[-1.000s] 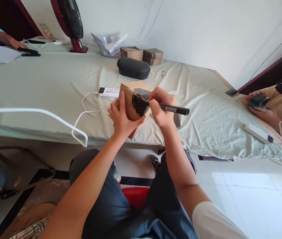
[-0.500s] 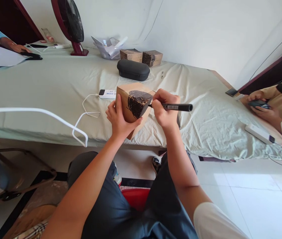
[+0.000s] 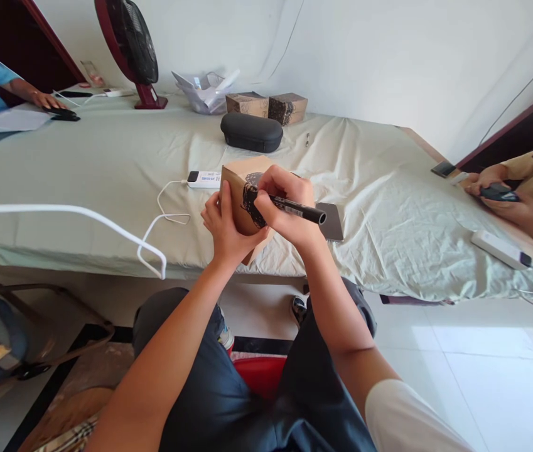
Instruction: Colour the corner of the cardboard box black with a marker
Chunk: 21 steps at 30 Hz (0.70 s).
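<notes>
Holding a brown box (image 3: 238,199) near the front of the table (image 3: 82,169) with the left hand (image 3: 231,226), half-open around its left side; gripping a black marker (image 3: 300,209) in the curled right hand (image 3: 289,198). Farther, past a black case (image 3: 251,132), to 2 patterned boxes (image 3: 288,108).

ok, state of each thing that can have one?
Cardboard box: held in left hand, partly scribbled black
Marker: held in right hand, tip hidden
Black case: shut
White device: cable plugged in
Fan: upright, running or not unclear
Plastic basket: open-topped, filled
Dark slab: lying flat, partly hidden
</notes>
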{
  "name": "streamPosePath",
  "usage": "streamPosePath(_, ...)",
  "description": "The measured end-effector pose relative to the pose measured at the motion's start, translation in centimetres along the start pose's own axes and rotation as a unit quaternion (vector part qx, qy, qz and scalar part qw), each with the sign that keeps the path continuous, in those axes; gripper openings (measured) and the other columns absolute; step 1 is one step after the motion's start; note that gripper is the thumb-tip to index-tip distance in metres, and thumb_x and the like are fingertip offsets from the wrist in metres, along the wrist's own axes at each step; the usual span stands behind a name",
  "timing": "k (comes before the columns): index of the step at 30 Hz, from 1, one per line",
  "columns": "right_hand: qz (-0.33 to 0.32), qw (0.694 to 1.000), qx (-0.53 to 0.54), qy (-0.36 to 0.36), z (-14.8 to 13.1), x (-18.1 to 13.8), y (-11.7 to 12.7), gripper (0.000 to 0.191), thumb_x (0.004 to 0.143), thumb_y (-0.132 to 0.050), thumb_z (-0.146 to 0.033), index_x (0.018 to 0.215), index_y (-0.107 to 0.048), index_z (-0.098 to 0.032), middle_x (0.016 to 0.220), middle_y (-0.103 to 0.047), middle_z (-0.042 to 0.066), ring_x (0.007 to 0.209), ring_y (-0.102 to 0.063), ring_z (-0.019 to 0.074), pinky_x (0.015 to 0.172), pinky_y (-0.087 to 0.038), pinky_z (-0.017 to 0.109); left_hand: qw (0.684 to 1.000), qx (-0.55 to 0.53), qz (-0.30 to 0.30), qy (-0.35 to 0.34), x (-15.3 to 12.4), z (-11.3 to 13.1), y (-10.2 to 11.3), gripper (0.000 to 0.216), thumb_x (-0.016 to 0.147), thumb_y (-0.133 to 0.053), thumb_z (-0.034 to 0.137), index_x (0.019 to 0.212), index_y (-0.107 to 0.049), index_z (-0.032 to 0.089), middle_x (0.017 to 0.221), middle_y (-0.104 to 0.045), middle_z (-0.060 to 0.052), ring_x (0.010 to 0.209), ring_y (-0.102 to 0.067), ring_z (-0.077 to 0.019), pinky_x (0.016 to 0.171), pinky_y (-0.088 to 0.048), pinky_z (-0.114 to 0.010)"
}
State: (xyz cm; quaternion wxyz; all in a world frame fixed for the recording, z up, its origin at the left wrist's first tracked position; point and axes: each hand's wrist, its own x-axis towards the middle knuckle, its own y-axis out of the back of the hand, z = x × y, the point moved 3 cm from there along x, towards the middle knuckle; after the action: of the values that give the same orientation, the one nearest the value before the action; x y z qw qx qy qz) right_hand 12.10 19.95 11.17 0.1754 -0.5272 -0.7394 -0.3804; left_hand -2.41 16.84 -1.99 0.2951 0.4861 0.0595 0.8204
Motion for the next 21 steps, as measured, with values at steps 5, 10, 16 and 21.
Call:
streamPosePath(5, 0.014, 1.0, -0.014, 0.006, 0.2, 0.0, 0.1, 0.02, 0.087, -0.065, -0.015, 0.08, -0.05, -0.027, 0.065, -0.051, -0.006, 0.059, -0.045, 0.0147, 0.064, -0.042, 0.035, 1.0, 0.005, -0.016, 0.01, 0.1, 0.7, 0.4, 0.138, 0.059, -0.094, 0.065, 0.173, -0.027, 0.027, 0.155, -0.046, -0.02, 0.138, -0.051, -0.0474, 0.122, -0.04, -0.065)
streamPosePath(10, 0.035, 0.999, -0.007, -0.001, 0.7, 0.1, 0.1, 0.022, 0.089, -0.065, -0.017, 0.079, -0.048, -0.027, 0.069, -0.054, -0.005, 0.063, -0.05, 0.015, 0.066, -0.047, 0.034, 0.998, 0.006, -0.052, 0.026, 0.3, 0.9, 0.6, 0.137, 0.06, -0.093, 0.068, 0.173, -0.027, 0.027, 0.159, -0.044, -0.021, 0.144, -0.048, -0.0477, 0.124, -0.038, -0.063)
streamPosePath(16, 0.055, 0.998, 0.014, -0.028, 1.7, 0.3, 0.5, 0.028, 0.092, -0.068, -0.019, 0.077, -0.046, -0.027, 0.066, -0.051, -0.006, 0.06, -0.046, 0.0142, 0.061, -0.046, 0.031, 0.998, -0.039, -0.044, -0.022, 0.2, 0.3, 0.5, 0.137, 0.061, -0.093, 0.07, 0.174, -0.026, 0.03, 0.157, -0.044, -0.02, 0.145, -0.045, -0.0496, 0.124, -0.035, -0.066)
streamPosePath(21, 0.079, 0.995, 0.039, -0.038, 3.0, 0.7, 1.2, 0.03, 0.092, -0.068, -0.021, 0.072, -0.046, -0.027, 0.064, -0.049, -0.005, 0.06, -0.043, 0.0136, 0.056, -0.041, 0.031, 0.996, -0.03, -0.073, -0.036, 0.3, -0.1, 0.6, 0.14, 0.061, -0.092, 0.073, 0.174, -0.023, 0.029, 0.16, -0.042, -0.021, 0.147, -0.043, -0.0495, 0.126, -0.033, -0.065)
